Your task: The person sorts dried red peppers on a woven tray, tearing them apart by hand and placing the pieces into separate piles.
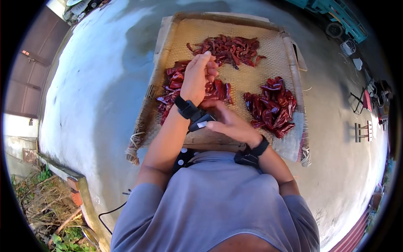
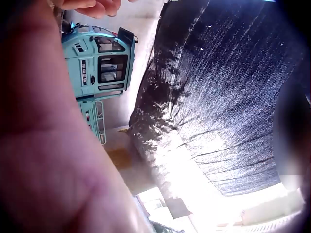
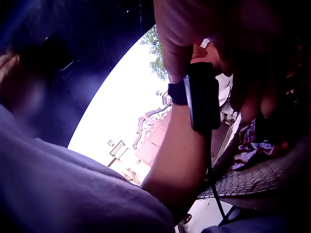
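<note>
My left hand [image 1: 195, 82] is raised over the woven tray [image 1: 275, 40], its fingers loosely bent with nothing in them. A black camera [image 1: 194, 113] is strapped to that wrist. My right hand [image 1: 237, 126] reaches across and holds this camera between thumb and fingers; the right wrist view shows the thumb against the black case [image 3: 204, 97]. Beneath the left hand lies a pile of glossy red chillies [image 1: 174, 80], partly hidden by the hand and forearm. Thinner dried chillies [image 1: 235, 46] are spread beyond it, and another heap of large chillies [image 1: 270, 107] lies at the right.
Concrete floor [image 1: 117, 105] surrounds the tray. A teal vehicle [image 1: 336, 19] stands at the far right, and a small stool [image 1: 364, 131] is at the right. A black cable [image 1: 100, 218] runs by my left side, near a low wall [image 1: 90, 201].
</note>
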`<state>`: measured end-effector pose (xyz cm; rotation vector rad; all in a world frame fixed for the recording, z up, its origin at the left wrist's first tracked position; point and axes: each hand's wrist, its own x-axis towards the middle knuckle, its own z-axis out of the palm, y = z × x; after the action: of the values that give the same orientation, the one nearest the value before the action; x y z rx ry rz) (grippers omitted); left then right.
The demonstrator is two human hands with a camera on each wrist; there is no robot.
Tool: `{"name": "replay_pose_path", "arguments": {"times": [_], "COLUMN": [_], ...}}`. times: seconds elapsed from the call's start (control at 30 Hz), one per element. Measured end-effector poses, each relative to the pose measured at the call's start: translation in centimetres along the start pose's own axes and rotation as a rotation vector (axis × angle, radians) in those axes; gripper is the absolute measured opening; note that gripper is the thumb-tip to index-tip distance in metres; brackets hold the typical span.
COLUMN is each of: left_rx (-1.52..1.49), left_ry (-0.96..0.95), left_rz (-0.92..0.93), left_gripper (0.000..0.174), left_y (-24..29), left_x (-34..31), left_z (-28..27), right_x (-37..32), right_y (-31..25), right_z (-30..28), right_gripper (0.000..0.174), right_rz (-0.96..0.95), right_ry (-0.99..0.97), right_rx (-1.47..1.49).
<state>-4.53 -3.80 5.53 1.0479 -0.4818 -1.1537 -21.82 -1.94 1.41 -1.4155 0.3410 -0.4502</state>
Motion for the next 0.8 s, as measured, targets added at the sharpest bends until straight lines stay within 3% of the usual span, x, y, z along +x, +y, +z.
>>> {"name": "replay_pose_path", "arguments": {"times": [0.13, 0.17, 0.2, 0.27, 0.3, 0.33, 0.4, 0.5, 0.57, 0.6, 0.67, 0.7, 0.8], "left_rx": [0.228, 0.435, 0.869, 1.383, 1.644, 1.65, 1.556, 1.149, 0.811, 0.638, 0.586, 0.538, 0.423], "left_ry": [0.052, 0.057, 0.078, -0.006, -0.175, -0.328, -0.561, -0.358, -0.339, -0.322, -0.32, -0.308, -0.3], "left_rz": [0.135, 0.262, 0.62, 0.936, 1.076, 1.258, 1.104, 0.449, 0.296, 0.218, 0.143, 0.104, 0.015], "left_gripper": [0.023, 0.022, 0.019, 0.023, 0.027, 0.028, 0.023, 0.019, 0.018, 0.018, 0.02, 0.02, 0.021], "left_y": [-1.7, -2.8, -4.2, -4.0, -3.6, -4.2, -5.8, -6.7, -8.4, -9.3, -9.4, -9.0, -9.4], "left_x": [1.5, 2.3, 3.2, 2.1, 2.0, 2.1, 1.9, 1.0, 2.0, 2.4, 2.7, 2.4, 2.4], "left_z": [0.6, 0.4, -0.4, 0.2, 0.4, 0.2, -0.1, 0.3, -0.7, -1.3, -1.9, -1.8, -2.3], "right_x": [-0.3, -0.5, -0.8, -1.0, -1.1, -1.2, -1.3, -2.1, -3.1, -3.5, -3.9, -4.2, -4.1], "right_y": [-1.3, -1.1, -1.0, -0.9, -2.1, -2.1, -1.4, -0.5, -3.3, -3.1, -3.9, -2.2, -2.0], "right_z": [0.0, 0.2, 0.2, 0.0, -0.3, -0.5, -0.7, -2.4, -4.0, -5.9, -9.5, -12.8, -18.1], "right_gripper": [0.046, 0.039, 0.039, 0.037, 0.039, 0.037, 0.035, 0.04, 0.041, 0.038, 0.033, 0.038, 0.051], "right_rz": [0.166, 0.138, 0.167, 0.227, 0.323, 0.331, 0.347, 0.312, 0.385, 0.283, 0.157, -0.118, 0.245], "right_ry": [-0.006, 0.006, 0.013, 0.023, -0.029, -0.031, -0.041, -0.058, 0.002, 0.131, 0.427, 0.57, 0.662], "right_rx": [0.014, 0.078, 0.074, 0.073, 0.078, 0.087, 0.102, 0.015, -0.127, -0.384, -0.887, -1.312, -1.541]}}
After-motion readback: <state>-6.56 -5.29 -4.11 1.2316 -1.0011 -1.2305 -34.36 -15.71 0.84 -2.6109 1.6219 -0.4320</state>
